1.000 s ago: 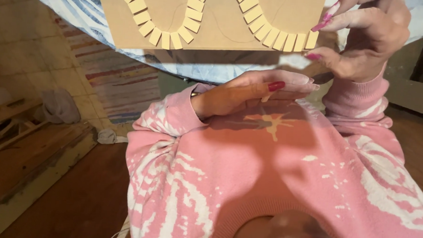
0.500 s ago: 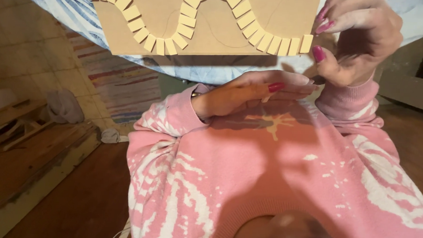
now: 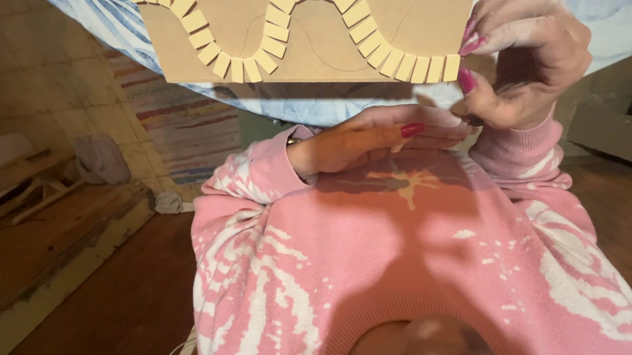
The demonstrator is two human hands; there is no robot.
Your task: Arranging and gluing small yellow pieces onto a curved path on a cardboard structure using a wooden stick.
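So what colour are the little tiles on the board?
The little tiles are pale yellow on the tan board; the head view shows this best.

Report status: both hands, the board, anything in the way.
Right hand at the right end of the tile row, fingers pinched. Left hand flat under the board. Tiles in a wavy line. Nothing blocking.

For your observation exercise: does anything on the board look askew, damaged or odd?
Nothing stands out. The pale tiles follow a neat wavy line on the board; the right hand is at its corner, the left hand below.
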